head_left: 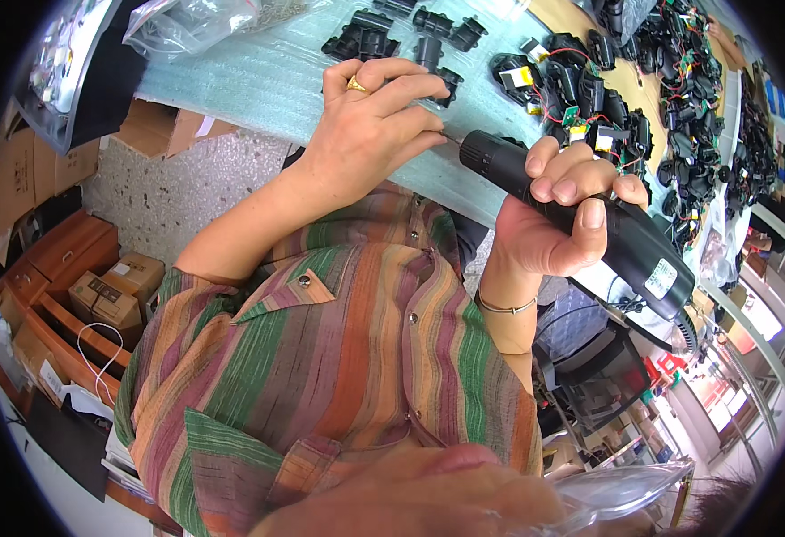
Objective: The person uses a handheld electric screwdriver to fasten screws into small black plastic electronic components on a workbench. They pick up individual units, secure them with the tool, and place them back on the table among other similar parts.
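Note:
A black electric screwdriver (pixel 639 242) lies tilted in my right hand (pixel 554 224), with my fingers and thumb wrapped round its barrel. Its ribbed nose points left toward my left hand (pixel 370 125), and a thin bit seems to reach near those fingertips. The fingers of my left hand are curled and close together, and what they pinch, if anything, is hidden. Just beyond them, several small black plastic housings (pixel 428 49) lie on the pale green mat (pixel 258 76). One housing sits right against my left fingertips.
Many black housings with wires, green boards and small batteries (pixel 580 89) crowd the table's right side. A clear plastic bag (pixel 191 27) lies at the far left. Cardboard boxes (pixel 106 300) and a wooden drawer unit (pixel 57 259) stand low on the left; a dark chair (pixel 598 376) is at right.

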Available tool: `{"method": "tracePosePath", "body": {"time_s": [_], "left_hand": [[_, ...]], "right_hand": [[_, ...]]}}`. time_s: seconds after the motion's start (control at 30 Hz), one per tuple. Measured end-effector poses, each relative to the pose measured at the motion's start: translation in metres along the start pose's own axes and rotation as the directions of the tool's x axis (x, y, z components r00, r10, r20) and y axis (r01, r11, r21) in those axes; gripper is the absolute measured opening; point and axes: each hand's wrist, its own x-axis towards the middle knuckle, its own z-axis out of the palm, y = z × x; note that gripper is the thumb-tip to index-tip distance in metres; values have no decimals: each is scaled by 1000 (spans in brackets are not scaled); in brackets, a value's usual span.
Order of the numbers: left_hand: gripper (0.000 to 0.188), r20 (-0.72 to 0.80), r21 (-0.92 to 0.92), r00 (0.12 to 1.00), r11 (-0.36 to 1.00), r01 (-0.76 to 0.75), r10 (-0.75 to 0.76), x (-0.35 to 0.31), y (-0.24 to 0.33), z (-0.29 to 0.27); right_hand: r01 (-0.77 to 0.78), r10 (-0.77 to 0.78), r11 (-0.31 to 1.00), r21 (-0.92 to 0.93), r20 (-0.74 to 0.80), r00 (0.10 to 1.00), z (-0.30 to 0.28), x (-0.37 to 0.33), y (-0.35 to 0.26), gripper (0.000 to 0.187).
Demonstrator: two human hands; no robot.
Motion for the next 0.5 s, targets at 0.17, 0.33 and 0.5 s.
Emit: {"method": "tracePosePath", "body": {"time_s": [0.17,0.33,0.5], "left_hand": [[14,3,-10,1000,1000,-8,8,2,3,5],[14,27,-55,999,998,-16,18,9,10,7],[15,53,-91,998,996,-21,26,11,14,10]], "right_hand": [[63,-64,998,-19,-4,998,-6,3,-8,33],[59,-59,997,46,-12,998,-8,6,-13,36],[42,-41,998,38,-25,999,-9,3,-16,35]]}}
